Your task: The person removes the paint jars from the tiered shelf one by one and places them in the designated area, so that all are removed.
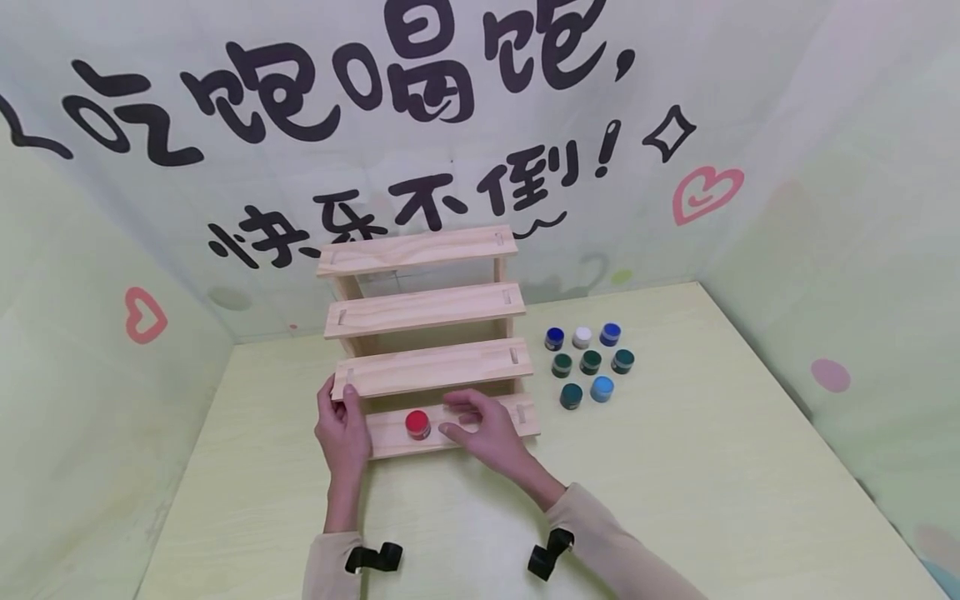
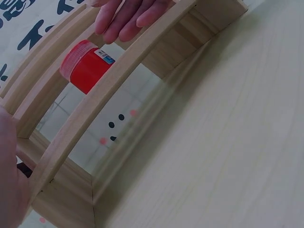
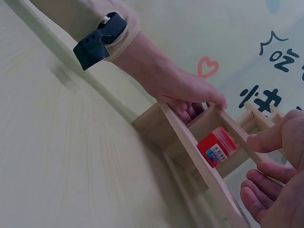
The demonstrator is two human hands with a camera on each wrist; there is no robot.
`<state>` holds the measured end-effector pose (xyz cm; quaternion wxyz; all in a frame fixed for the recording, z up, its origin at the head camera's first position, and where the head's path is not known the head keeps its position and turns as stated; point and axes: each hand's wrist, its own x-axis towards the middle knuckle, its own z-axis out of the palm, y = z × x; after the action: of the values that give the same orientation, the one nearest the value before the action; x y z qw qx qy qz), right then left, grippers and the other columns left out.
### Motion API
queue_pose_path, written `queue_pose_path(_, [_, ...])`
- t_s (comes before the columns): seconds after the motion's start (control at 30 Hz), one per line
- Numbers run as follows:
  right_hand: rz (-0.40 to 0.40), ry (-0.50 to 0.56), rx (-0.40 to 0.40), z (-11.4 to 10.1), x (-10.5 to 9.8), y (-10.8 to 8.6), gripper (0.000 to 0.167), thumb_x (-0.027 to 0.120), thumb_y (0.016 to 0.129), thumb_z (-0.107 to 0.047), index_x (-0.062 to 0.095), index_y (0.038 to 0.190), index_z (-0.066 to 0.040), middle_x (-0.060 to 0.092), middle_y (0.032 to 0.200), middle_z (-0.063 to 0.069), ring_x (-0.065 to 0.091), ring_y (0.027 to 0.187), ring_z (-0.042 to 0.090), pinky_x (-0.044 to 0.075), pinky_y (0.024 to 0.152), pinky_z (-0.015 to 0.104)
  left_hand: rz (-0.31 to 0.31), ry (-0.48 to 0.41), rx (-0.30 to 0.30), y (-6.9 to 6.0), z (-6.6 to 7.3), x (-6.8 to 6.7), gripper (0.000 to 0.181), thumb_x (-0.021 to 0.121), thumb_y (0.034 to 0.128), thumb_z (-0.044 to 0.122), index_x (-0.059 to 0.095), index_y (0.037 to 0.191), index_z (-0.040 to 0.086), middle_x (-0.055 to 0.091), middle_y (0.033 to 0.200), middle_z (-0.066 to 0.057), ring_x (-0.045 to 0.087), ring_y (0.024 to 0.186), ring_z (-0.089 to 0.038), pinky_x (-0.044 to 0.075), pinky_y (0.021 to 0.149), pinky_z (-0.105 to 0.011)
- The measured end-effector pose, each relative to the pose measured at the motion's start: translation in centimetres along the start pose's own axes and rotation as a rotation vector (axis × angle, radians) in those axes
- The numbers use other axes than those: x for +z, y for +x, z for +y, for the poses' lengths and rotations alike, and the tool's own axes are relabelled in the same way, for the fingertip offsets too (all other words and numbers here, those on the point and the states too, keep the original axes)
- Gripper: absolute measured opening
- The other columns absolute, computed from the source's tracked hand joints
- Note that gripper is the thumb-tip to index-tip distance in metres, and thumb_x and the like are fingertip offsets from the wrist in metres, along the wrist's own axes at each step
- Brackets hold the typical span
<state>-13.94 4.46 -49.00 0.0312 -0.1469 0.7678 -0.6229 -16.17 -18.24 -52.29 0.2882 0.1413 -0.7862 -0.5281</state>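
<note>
A red paint jar [image 1: 417,425] with a small printed label stands on the lowest board of a stepped wooden rack [image 1: 435,370]. My left hand [image 1: 343,429] grips the rack's left end, its thumb on the second board from the bottom and its fingers curled around the side. Just right of the jar, my right hand [image 1: 489,433] hovers over the bottom board with thumb and fingers spread apart. In the right wrist view a gap shows between the right hand [image 3: 278,175] and the jar [image 3: 217,146]. Nothing is held in that hand.
Right of the rack, several more paint jars stand in loose rows on the pale table [image 1: 675,467], among them a white jar [image 1: 582,337], a dark green jar [image 1: 571,396] and a light blue jar [image 1: 602,388]. A printed cloth wall [image 1: 300,183] rises behind the rack.
</note>
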Motion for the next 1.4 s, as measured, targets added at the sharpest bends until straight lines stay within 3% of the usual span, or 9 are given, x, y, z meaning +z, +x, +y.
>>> queue_pose_path(0.23, [-0.054, -0.012, -0.017, 0.1, 1.5, 0.3, 0.043, 0.076, 0.089, -0.011, 0.063, 0.128, 0.002, 0.068, 0.125, 0.016, 0.065, 0.114, 0.031, 0.054, 0.096, 0.043, 0.004, -0.005, -0.004, 0.0, 0.1, -0.1, 0.043, 0.049, 0.1069, 0.033, 0.054, 0.143, 0.009, 0.050, 0.067, 0.003, 0.044, 0.057, -0.003, 0.036, 0.050, -0.018])
queue_pose_path(0.4, [-0.051, -0.036, -0.038, 0.1, 2.6, 0.7, 0.041, 0.077, 0.088, -0.012, 0.066, 0.125, 0.000, 0.071, 0.119, 0.012, 0.066, 0.109, 0.028, 0.055, 0.093, 0.040, -0.001, -0.006, -0.006, 0.0, 0.2, -0.1, 0.043, 0.049, 0.1071, 0.031, 0.053, 0.143, 0.009, 0.050, 0.068, 0.000, 0.044, 0.057, -0.001, 0.037, 0.052, -0.017])
queue_pose_path(0.6, [-0.039, -0.123, -0.116, 0.1, 3.5, 0.6, 0.041, 0.077, 0.086, -0.004, 0.064, 0.124, 0.002, 0.070, 0.113, 0.014, 0.067, 0.101, 0.023, 0.057, 0.086, 0.030, -0.009, -0.016, -0.018, 0.0, 0.2, -0.1, 0.043, 0.049, 0.1071, 0.032, 0.053, 0.144, 0.009, 0.060, 0.075, -0.015, 0.047, 0.061, -0.002, 0.038, 0.054, -0.016])
queue_pose_path(0.73, [-0.039, -0.150, -0.105, 0.1, 3.7, 0.3, 0.039, 0.078, 0.086, -0.003, 0.065, 0.123, -0.001, 0.068, 0.112, 0.012, 0.066, 0.102, 0.023, 0.056, 0.087, 0.028, -0.013, -0.030, -0.019, 0.0, 0.4, -0.2, 0.044, 0.049, 0.1072, 0.032, 0.052, 0.144, 0.008, 0.065, 0.084, -0.023, 0.050, 0.063, -0.001, 0.041, 0.055, -0.015])
queue_pose_path(1.03, [-0.020, -0.172, -0.093, 0.3, 3.8, -0.1, 0.034, 0.080, 0.086, -0.008, 0.067, 0.117, -0.006, 0.065, 0.109, 0.006, 0.065, 0.098, 0.019, 0.056, 0.087, 0.030, -0.004, -0.024, -0.011, 0.0, 0.1, 0.0, 0.043, 0.051, 0.1066, 0.032, 0.054, 0.143, 0.009, 0.058, 0.073, -0.010, 0.047, 0.059, -0.002, 0.038, 0.053, -0.017])
queue_pose_path(1.2, [0.011, -0.129, -0.086, 0.2, 3.2, -0.8, 0.033, 0.082, 0.085, -0.009, 0.066, 0.114, -0.007, 0.066, 0.108, 0.005, 0.065, 0.094, 0.018, 0.058, 0.083, 0.033, 0.001, -0.029, -0.006, -0.1, -0.1, 0.0, 0.043, 0.051, 0.1065, 0.032, 0.054, 0.142, 0.008, 0.063, 0.078, -0.014, 0.049, 0.062, -0.002, 0.040, 0.054, -0.016])
queue_pose_path(1.4, [0.058, -0.102, -0.112, -0.3, 1.9, -1.8, 0.035, 0.083, 0.083, -0.008, 0.066, 0.113, -0.009, 0.066, 0.108, 0.002, 0.065, 0.093, 0.018, 0.058, 0.081, 0.035, 0.006, -0.035, 0.013, 0.1, -0.2, -0.1, 0.041, 0.051, 0.1064, 0.030, 0.055, 0.141, 0.008, 0.058, 0.073, -0.009, 0.046, 0.059, -0.002, 0.038, 0.053, -0.016])
